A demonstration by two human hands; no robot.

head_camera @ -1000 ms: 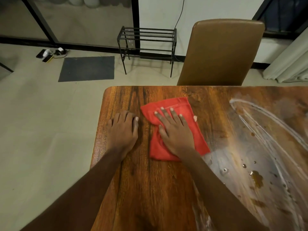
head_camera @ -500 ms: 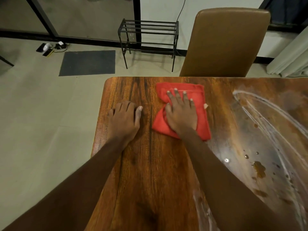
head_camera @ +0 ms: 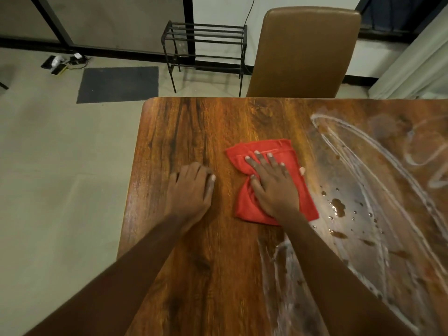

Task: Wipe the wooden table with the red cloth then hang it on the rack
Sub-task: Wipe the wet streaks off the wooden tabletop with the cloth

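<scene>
The red cloth (head_camera: 303, 190) lies bunched on the wooden table (head_camera: 194, 132), near its left end. My right hand (head_camera: 272, 186) presses flat on top of the cloth, fingers spread and pointing away from me. My left hand (head_camera: 190, 190) rests palm down on bare wood just left of the cloth, holding nothing. A black metal rack (head_camera: 204, 46) stands on the floor beyond the table's far edge, against the wall.
White streaks and water drops (head_camera: 339, 207) cover the table right of the cloth. A brown chair (head_camera: 303, 52) is pushed against the far edge, beside the rack. A dark mat (head_camera: 117, 84) and a power strip with cables (head_camera: 60, 63) lie on the floor at left.
My right hand pushed the cloth toward the far edge, then pulled it back toward me. My left hand has stayed planted on the wood.
</scene>
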